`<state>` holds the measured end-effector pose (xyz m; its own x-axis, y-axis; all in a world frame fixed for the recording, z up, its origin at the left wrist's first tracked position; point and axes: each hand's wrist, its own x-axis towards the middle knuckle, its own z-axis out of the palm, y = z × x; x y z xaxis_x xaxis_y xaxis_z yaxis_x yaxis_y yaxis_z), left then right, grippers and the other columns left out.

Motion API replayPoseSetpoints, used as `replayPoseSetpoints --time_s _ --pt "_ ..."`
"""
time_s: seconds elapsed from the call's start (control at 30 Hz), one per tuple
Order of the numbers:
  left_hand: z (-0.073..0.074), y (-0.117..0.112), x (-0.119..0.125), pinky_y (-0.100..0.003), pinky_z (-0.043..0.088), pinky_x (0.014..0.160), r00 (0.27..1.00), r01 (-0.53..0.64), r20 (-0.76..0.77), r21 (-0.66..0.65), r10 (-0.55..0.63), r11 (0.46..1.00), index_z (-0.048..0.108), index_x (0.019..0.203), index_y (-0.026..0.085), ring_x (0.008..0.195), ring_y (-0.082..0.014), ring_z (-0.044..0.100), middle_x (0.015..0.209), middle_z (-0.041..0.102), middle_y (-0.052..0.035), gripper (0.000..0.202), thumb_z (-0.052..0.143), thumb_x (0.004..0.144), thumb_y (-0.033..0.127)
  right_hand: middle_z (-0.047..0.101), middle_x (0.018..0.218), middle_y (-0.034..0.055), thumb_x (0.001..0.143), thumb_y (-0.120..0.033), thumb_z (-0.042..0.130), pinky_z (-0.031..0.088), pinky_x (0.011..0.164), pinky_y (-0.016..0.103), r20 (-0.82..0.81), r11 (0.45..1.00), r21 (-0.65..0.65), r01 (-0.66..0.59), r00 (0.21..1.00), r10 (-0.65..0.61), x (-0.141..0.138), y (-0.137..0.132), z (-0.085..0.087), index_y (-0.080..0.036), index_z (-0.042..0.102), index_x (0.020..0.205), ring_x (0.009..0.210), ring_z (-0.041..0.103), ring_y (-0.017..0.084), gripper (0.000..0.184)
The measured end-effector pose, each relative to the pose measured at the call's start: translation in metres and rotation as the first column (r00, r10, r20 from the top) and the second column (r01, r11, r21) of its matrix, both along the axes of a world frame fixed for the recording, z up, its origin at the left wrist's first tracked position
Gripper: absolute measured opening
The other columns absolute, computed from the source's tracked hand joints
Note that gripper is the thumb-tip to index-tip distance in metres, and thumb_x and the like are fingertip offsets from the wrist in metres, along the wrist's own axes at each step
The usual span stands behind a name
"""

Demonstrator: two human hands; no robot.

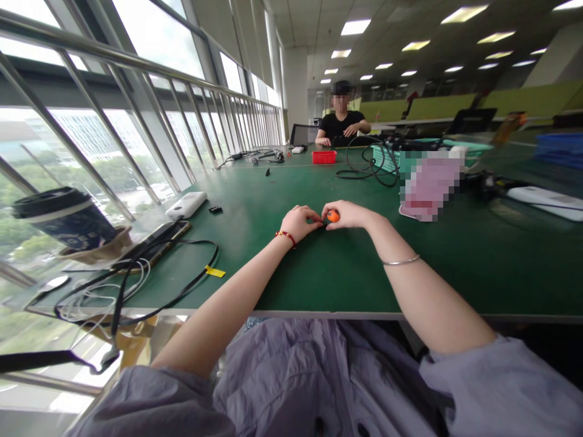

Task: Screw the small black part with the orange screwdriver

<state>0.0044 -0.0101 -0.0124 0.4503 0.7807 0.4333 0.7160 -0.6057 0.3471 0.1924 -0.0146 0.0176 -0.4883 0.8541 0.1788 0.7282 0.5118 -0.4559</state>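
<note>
Over the middle of the green table (273,267), my two hands meet at the fingertips. My right hand (353,215) is closed round an orange-handled tool (334,216); only its rounded orange end shows clearly, and the rest is hidden by the fingers. My left hand (298,223) pinches a small dark piece (325,223), too small to name, right beside the tool. Fingertips of both hands lie close to the tabletop. A red bead bracelet circles the left wrist, and a silver bangle sits on the right forearm.
At left stand a lidded paper cup (68,221), a phone (157,246), a white box-like device (186,205) and looped cables (214,243). A red tray (323,158) is ahead. A teal basket (385,159) and pink phone (430,185) lie right. Another person (342,124) sits opposite.
</note>
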Motion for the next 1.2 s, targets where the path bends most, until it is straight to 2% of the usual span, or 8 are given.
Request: replayPoseSetpoints --time_s 0.23,0.43,0.63,0.9,1.2 --pt "0.0016 -0.0023 -0.0001 -0.031 0.046 0.083 0.999 -0.001 0.033 -0.022 0.002 1.000 0.076 0.082 0.021 0.082 -0.0182 0.059 0.084 0.070 -0.0020 0.014 0.068 0.075 0.031 0.066 0.083 -0.0002 0.066 -0.025 0.068 0.044 0.073 0.027 0.089 0.997 0.014 0.070 0.993 -0.071 -0.0052 0.0009 -0.0040 -0.023 0.065 0.082 0.080 0.060 0.016 0.017" --pt "0.0000 0.0002 -0.0017 -0.027 0.049 0.073 0.986 0.011 0.166 -0.157 0.015 0.988 0.077 0.081 0.018 0.076 -0.0165 0.062 0.080 0.072 -0.0025 0.016 0.069 0.073 0.030 0.066 0.080 -0.0002 0.067 -0.024 0.065 0.044 0.072 0.025 0.095 0.996 0.044 0.073 0.992 -0.077 -0.0051 0.0005 -0.0035 -0.023 0.065 0.081 0.078 0.060 0.015 0.015" --pt "0.0030 -0.0023 -0.0016 -0.025 0.050 0.071 0.977 0.003 0.209 -0.229 0.046 0.973 0.077 0.081 0.016 0.073 -0.0157 0.064 0.076 0.073 -0.0030 0.018 0.069 0.073 0.029 0.066 0.081 0.0004 0.068 -0.023 0.066 0.042 0.071 0.024 0.115 0.996 0.054 0.066 0.991 -0.072 -0.0063 -0.0002 -0.0030 -0.022 0.065 0.083 0.078 0.059 0.015 0.015" --pt "0.0027 -0.0025 -0.0007 -0.025 0.049 0.070 0.982 -0.025 0.177 -0.206 0.063 0.978 0.077 0.082 0.016 0.072 -0.0160 0.064 0.075 0.073 -0.0034 0.018 0.067 0.075 0.029 0.066 0.082 0.0006 0.068 -0.023 0.066 0.042 0.070 0.023 0.132 0.996 0.048 0.073 0.988 -0.078 -0.0077 0.0008 -0.0032 -0.021 0.065 0.084 0.078 0.059 0.015 0.016" --pt "0.0041 -0.0037 -0.0005 -0.028 0.048 0.078 0.999 -0.014 0.034 -0.028 0.015 1.000 0.074 0.085 0.017 0.079 -0.0172 0.063 0.083 0.072 -0.0037 0.019 0.063 0.080 0.030 0.068 0.084 0.0010 0.068 -0.025 0.065 0.041 0.070 0.023 0.111 0.991 0.099 0.085 0.989 -0.096 -0.0067 0.0012 -0.0040 -0.022 0.065 0.084 0.080 0.060 0.015 0.016"
